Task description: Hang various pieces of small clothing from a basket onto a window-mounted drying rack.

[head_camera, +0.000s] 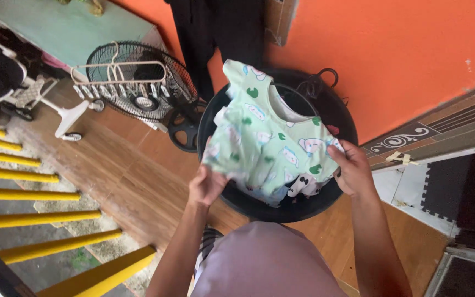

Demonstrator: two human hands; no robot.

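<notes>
A small light-green child's shirt (265,137) with white and dark-green prints is spread over a round black laundry basket (259,206) on the wooden floor. My left hand (207,184) grips the shirt's lower left edge. My right hand (353,168) grips its right side near the sleeve. More clothes, white with black prints and dark items, lie in the basket under the shirt.
A black floor fan (138,82) lies tilted behind a white clip hanger rack (119,74) at the left. Yellow railing bars (28,192) run along the left edge. An orange wall (402,49) stands behind the basket, with dark clothing (215,33) hanging on it. Dark foam mats (463,187) lie at the right.
</notes>
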